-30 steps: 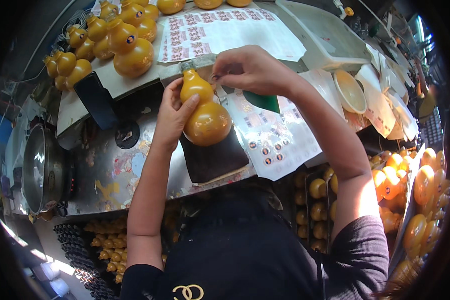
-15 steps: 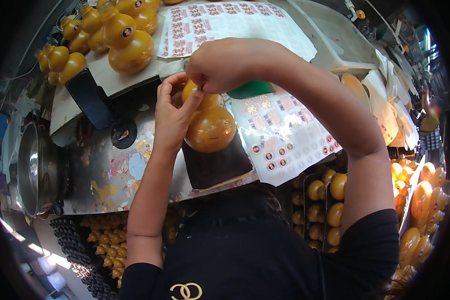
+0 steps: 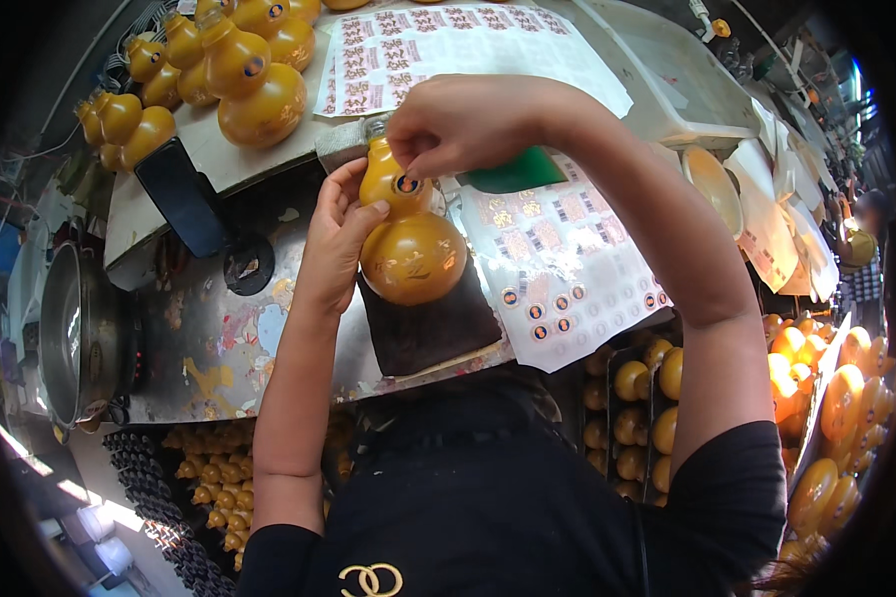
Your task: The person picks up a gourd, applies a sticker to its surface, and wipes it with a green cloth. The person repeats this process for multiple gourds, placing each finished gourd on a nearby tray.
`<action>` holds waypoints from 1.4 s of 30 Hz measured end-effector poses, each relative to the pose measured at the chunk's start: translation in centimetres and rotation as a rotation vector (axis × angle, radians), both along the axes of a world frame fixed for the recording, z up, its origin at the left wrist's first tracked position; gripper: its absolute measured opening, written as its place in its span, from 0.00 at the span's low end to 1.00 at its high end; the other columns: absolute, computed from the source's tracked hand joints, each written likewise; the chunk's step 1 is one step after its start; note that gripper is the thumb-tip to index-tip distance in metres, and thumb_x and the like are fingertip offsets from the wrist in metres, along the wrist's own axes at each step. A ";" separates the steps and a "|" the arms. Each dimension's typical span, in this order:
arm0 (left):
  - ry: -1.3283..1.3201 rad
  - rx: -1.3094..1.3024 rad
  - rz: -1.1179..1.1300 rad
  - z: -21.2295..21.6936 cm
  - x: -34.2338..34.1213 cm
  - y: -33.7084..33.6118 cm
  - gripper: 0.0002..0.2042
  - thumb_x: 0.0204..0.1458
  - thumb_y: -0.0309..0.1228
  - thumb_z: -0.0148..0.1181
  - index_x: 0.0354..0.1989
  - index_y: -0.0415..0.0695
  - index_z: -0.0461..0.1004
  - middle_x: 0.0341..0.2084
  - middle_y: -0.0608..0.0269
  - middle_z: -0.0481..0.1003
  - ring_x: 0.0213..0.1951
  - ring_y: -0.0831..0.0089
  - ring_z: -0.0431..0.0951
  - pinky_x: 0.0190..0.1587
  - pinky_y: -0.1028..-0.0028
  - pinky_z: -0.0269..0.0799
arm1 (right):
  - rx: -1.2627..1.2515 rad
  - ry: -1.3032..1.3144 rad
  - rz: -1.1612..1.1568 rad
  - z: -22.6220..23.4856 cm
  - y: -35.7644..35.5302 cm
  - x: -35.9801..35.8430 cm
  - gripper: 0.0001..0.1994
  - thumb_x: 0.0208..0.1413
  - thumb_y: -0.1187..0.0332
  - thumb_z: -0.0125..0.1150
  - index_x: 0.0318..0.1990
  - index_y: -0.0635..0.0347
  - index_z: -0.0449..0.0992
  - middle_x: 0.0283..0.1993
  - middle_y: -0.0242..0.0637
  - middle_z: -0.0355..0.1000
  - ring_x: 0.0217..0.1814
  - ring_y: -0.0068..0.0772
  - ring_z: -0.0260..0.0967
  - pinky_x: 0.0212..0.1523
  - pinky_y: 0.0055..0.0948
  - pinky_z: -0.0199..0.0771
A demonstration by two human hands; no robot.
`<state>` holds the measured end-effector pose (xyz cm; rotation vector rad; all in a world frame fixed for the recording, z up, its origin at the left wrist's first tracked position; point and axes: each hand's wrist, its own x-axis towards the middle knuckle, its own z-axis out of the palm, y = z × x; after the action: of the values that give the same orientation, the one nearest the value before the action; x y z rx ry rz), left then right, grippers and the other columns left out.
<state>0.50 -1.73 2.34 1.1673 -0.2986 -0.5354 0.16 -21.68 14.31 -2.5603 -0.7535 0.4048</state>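
A yellow gourd-shaped bottle point(image 3: 414, 261) with a clear glass neck stands on a dark pad point(image 3: 432, 333) in front of me. My left hand point(image 3: 336, 231) is wrapped round its left side, the thumb lying across the narrow waist. On the upper bulb sits a small round dark-blue and orange sticker point(image 3: 406, 184). My right hand point(image 3: 458, 124) is beside that bulb, fingers curled and pinched just above the sticker; what they hold, if anything, is hidden. To the right lies a white sticker sheet point(image 3: 558, 274) with round and gold designs.
Several stickered gourd bottles point(image 3: 259, 104) stand on the raised shelf at far left, by a phone on a stand point(image 3: 181, 197). Another printed sheet point(image 3: 478, 50), a green piece point(image 3: 516, 171) and a plastic bin point(image 3: 682, 75) lie beyond. A metal pan point(image 3: 62, 333) is at left.
My right hand has lifted slightly off the upper bulb, showing the round sticker and glass neck. My left thumb has shifted down toward the waist, and the bottle has straightened.
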 end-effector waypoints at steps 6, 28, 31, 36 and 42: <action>-0.011 0.038 0.019 0.3 -0.2 -0.6 0.26 0.53 0.26 0.59 0.60 0.37 0.57 0.53 0.55 0.66 0.54 0.71 0.69 0.58 0.72 0.65 | -0.019 -0.190 -0.047 -1.5 1.6 1.1 0.08 0.48 0.68 0.61 0.33 0.63 0.75 0.25 0.41 0.72 0.27 0.37 0.70 0.31 0.32 0.70; 0.130 0.022 -0.087 -0.4 1.0 0.1 0.26 0.55 0.33 0.60 0.59 0.38 0.59 0.50 0.58 0.69 0.52 0.73 0.71 0.54 0.75 0.67 | 0.895 0.422 -0.670 -10.6 0.9 -4.1 0.28 0.54 0.46 0.61 0.46 0.67 0.75 0.28 0.25 0.67 0.28 0.13 0.60 0.30 0.15 0.60; 0.142 0.003 -0.089 -0.3 0.9 0.1 0.26 0.56 0.33 0.60 0.59 0.38 0.59 0.49 0.58 0.70 0.51 0.74 0.71 0.53 0.76 0.68 | 0.912 0.429 -0.690 -10.5 0.9 -4.3 0.28 0.55 0.46 0.61 0.46 0.67 0.75 0.28 0.25 0.67 0.29 0.13 0.60 0.31 0.15 0.60; 0.078 0.038 -0.070 -0.6 0.7 -0.1 0.21 0.60 0.32 0.54 0.59 0.38 0.59 0.50 0.59 0.70 0.52 0.73 0.71 0.55 0.74 0.68 | 0.878 0.404 -0.670 -10.4 1.0 -4.4 0.28 0.55 0.45 0.60 0.46 0.66 0.76 0.29 0.24 0.67 0.30 0.12 0.60 0.31 0.14 0.60; 0.144 -0.015 -0.085 -0.8 0.9 0.1 0.25 0.56 0.33 0.60 0.59 0.37 0.59 0.49 0.58 0.70 0.50 0.73 0.72 0.52 0.75 0.69 | 0.864 0.425 -0.658 -10.4 0.9 -4.2 0.27 0.55 0.45 0.60 0.44 0.65 0.76 0.28 0.24 0.67 0.29 0.12 0.60 0.31 0.14 0.59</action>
<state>1.43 -1.67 1.57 1.0987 -0.2281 -0.6871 -4.02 -20.82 3.88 -1.6700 0.1007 0.2914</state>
